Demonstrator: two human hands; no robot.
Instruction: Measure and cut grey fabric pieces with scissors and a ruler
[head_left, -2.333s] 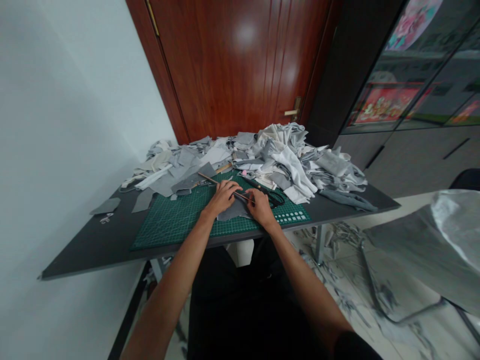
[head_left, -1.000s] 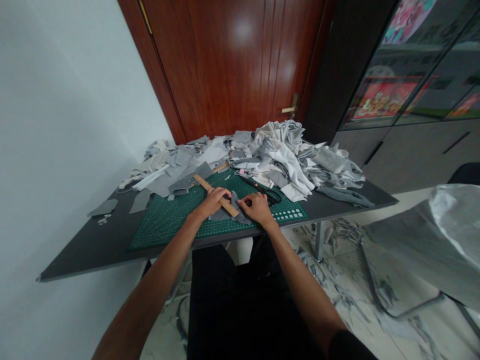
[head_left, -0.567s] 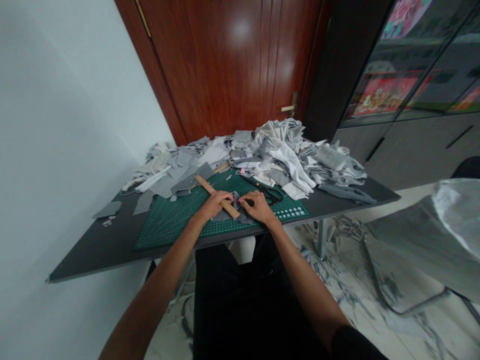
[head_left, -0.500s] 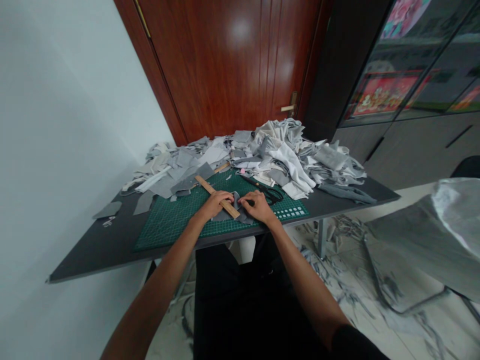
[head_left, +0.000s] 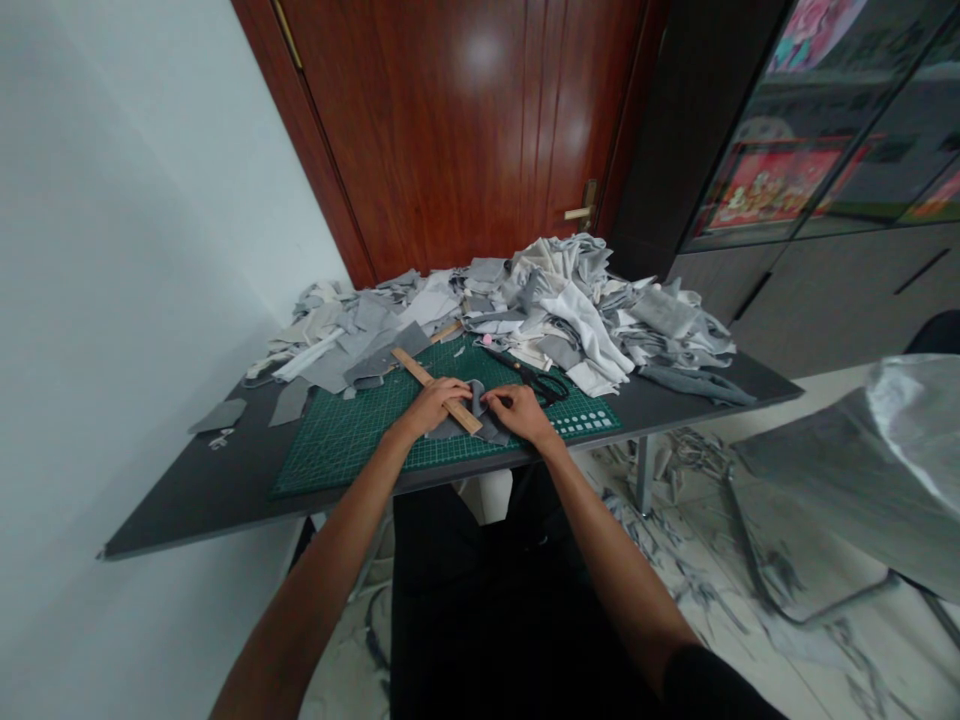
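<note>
My left hand (head_left: 439,402) lies over the wooden ruler (head_left: 417,372), its fingers bent across the ruler and holding it down at a slant. Under the ruler is a piece of grey fabric (head_left: 489,432) on the green cutting mat (head_left: 337,440). With thumb and fingers pinched together, my right hand (head_left: 520,408) grips the edge of that fabric, part of which is folded up between the two hands. Black-handled scissors (head_left: 551,388) lie just beyond my right hand. The fingertips of both hands are partly hidden.
Along the back of the dark table (head_left: 202,490) runs a heap of grey and white fabric scraps (head_left: 577,310). A red-brown door (head_left: 450,130) stands behind it. To the right is a chair with a grey cover (head_left: 847,470); scraps litter the floor.
The grey fabric between my hands stands slightly more raised and curled. Both hands stay in nearly the same place, and the ruler keeps its slant.
</note>
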